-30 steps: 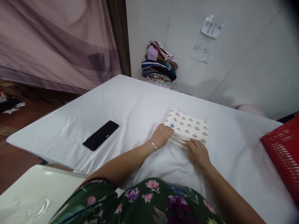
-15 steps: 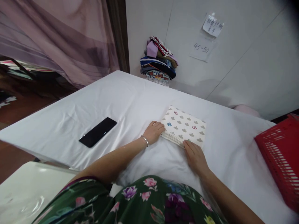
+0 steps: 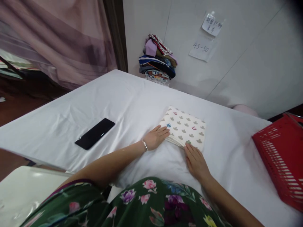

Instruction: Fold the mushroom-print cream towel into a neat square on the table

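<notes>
White sheet [image 3: 123, 101] — both hands' fingertips (formerly tucked) now flat against folded cloth [image 3: 183, 127].

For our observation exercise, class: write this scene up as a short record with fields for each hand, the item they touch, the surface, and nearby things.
Left hand: flat, fingertips on the left edge of the folded cream patterned cloth
Right hand: flat, fingertips at the cloth's near edge
Surface: white sheet-covered table
Nearby: black rectangular phone to the left; red slatted plastic basket to the right; stack of folded colourful clothes by the wall
</notes>
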The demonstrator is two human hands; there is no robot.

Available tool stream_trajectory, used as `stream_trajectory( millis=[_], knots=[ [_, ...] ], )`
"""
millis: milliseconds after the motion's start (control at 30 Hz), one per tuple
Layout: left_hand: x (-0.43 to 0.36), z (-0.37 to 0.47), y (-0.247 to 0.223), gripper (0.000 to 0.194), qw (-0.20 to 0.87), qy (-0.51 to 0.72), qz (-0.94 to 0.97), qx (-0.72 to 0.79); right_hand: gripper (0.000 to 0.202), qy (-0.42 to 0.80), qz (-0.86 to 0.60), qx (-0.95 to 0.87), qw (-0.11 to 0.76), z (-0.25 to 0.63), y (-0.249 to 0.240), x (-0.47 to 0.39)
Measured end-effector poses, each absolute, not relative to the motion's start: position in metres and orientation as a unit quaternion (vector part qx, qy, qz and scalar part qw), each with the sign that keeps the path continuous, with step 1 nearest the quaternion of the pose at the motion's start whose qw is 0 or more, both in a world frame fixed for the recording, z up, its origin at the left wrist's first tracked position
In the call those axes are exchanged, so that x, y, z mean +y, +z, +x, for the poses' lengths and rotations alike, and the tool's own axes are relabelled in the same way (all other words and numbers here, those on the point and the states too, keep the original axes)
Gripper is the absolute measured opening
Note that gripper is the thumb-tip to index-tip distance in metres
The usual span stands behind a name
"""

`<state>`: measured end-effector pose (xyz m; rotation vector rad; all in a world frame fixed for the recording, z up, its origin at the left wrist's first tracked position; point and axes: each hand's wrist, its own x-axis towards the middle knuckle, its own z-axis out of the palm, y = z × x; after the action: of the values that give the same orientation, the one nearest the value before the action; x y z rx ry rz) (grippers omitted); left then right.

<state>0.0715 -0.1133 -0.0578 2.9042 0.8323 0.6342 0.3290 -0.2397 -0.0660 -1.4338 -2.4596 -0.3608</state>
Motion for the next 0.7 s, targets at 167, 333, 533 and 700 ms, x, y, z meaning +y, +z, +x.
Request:
stream_trajectory(
  millis=[167,333,533,700],
  knots=[
    [-0.114,0.065,-0.064,0.040,0.032,0.195,0.942,0.272,0.056,-0.078,-0.498,-0.843,0.188,0.328,-0.044,-0.229],
    [-0.114,0.069,-0.058,0.035,0.049,0.217,0.934,0.280,0.042,-0.039,-0.507,-0.821,0.261,0.309,-0.020,-0.191],
    [-0.109,0.078,-0.049,0.026,0.097,0.279,0.901,0.319,0.021,0.046,-0.553,-0.791,0.257,0.295,-0.024,-0.168],
    [-0.101,0.087,-0.041,0.019,0.106,0.255,0.898,0.342,0.018,0.061,-0.568,-0.793,0.212,0.295,-0.025,-0.165]
  ],
)
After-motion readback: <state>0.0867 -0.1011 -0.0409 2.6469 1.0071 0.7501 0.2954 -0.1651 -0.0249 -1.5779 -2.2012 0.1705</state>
